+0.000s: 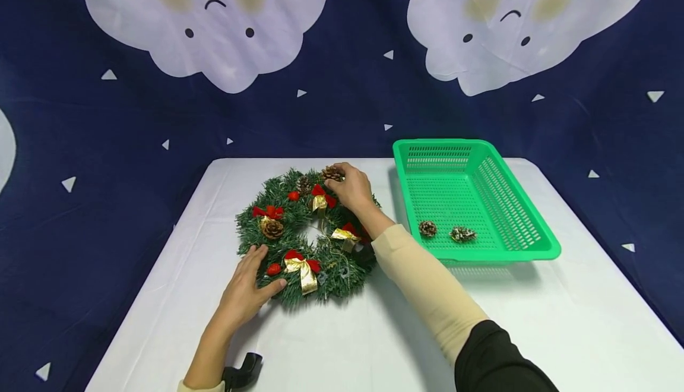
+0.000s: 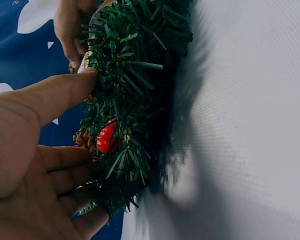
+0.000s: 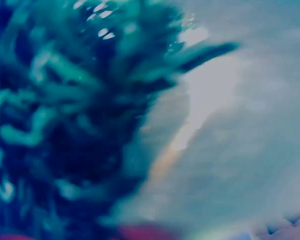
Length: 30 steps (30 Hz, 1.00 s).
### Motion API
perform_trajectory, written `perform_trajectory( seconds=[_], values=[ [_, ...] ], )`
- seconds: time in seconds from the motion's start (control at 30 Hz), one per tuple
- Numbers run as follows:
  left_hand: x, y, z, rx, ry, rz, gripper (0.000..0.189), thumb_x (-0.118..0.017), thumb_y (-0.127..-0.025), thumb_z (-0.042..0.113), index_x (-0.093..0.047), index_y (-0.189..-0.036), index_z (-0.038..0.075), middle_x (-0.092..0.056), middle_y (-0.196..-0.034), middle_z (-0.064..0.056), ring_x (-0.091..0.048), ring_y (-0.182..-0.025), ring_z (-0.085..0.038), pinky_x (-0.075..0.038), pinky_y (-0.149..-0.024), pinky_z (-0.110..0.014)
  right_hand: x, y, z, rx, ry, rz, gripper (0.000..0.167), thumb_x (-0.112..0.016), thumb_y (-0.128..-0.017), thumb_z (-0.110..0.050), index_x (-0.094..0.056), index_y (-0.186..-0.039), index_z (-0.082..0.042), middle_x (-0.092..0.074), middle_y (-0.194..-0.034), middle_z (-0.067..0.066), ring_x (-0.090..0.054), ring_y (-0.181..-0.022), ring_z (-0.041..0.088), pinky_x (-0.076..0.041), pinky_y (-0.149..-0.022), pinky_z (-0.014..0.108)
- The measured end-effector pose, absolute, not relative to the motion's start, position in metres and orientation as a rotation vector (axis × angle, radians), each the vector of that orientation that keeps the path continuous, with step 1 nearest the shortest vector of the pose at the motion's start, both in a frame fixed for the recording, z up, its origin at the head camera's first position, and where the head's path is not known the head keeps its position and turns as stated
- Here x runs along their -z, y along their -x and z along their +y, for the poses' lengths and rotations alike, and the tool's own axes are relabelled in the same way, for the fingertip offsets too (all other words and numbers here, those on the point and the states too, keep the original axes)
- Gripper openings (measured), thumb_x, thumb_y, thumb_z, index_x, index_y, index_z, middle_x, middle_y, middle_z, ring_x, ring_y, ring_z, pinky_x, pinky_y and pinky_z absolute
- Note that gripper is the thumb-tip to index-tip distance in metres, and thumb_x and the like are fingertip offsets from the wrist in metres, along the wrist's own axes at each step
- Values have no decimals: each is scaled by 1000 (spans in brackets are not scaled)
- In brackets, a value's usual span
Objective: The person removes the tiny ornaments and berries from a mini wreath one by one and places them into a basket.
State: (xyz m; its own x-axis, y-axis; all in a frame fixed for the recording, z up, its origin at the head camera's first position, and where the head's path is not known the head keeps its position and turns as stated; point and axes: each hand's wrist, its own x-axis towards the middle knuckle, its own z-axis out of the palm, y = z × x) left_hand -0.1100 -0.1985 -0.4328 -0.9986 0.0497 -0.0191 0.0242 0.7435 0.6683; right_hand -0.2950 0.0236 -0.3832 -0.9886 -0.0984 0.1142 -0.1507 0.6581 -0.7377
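A green wreath (image 1: pixel 335 274) with red and gold bows (image 1: pixel 304 270), red berries (image 1: pixel 274 269) and pinecones lies on the white table. At its far edge my right hand (image 1: pixel 352 189) pinches a brown pinecone (image 1: pixel 332 173) between thumb and fingers. Another pinecone (image 1: pixel 304 186) sits just left of it among the needles. My left hand (image 1: pixel 243 288) rests spread on the wreath's near left edge, thumb and fingers apart, as the left wrist view also shows beside a red berry (image 2: pixel 107 137). The right wrist view is blurred; its hand does not show there.
A green plastic basket (image 1: pixel 481 255) stands to the right of the wreath. Two pinecones lie inside near its front, one round (image 1: pixel 427 228) and one white-tipped (image 1: pixel 462 234). Behind the table (image 1: pixel 176 321) hangs a dark blue cloth (image 1: pixel 352 107) with clouds.
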Motion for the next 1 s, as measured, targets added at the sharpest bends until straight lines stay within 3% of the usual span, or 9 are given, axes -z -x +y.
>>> perform_trajectory(
  seconds=[0.23,1.0],
  values=[
    [431,109,-199,-1119,-61,2903,86,-70,-83,36,-25,-150,6,-18,-157,-19,-11,-146,-38,-20,-110,-65,371,287,24,-1328,-256,-2779,51,-64,-90,-32,-49,-137,-18,-54,-136,10,-52,-123,30,-45,-99,40],
    [432,109,-197,-1112,-59,2907,86,-70,-83,37,-25,-150,6,-18,-157,-18,-11,-146,-38,-19,-110,-65,359,246,50,-1543,-294,-2629,49,-67,-87,-33,-54,-133,-23,-56,-135,8,-50,-127,25,-44,-103,46]
  ],
)
